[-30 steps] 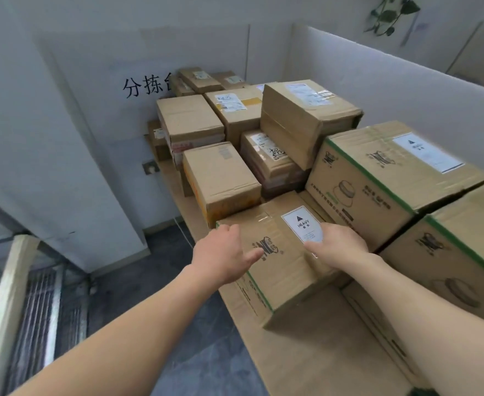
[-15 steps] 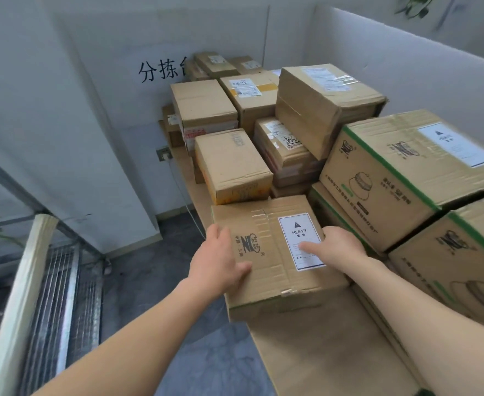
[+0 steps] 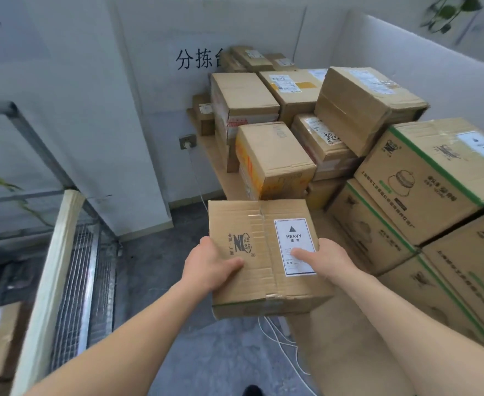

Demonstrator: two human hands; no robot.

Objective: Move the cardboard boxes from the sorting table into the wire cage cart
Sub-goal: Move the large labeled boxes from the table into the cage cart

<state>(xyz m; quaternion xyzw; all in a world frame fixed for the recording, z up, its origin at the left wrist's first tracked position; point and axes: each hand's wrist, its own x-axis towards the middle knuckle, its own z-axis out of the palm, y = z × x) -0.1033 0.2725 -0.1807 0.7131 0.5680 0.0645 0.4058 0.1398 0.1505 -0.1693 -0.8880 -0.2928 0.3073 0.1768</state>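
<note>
Cardboard box (image 3: 263, 252): plain brown corrugated board, squarish, with a glossy taped seam across the top, a printed logo and a white rectangular label (image 3: 294, 247) reading HEAVY. I have it between my two hands at the near edge of the wooden surface (image 3: 220, 175), its left part out over the grey mottled floor (image 3: 149, 281); I cannot tell whether its base touches the surface.

My left hand (image 3: 209, 267) clasps the left side, thumb flat on top, fingers curled out of sight round the edge. My right hand (image 3: 329, 261) clasps the right side likewise, thumb lying on the label. Both bare forearms reach forward.

More taped cartons (image 3: 275, 155) are stacked beyond, with green-striped cartons (image 3: 435, 178) to the right. The wire cage cart (image 3: 75, 281), steel mesh with a pale rail, stands left.
</note>
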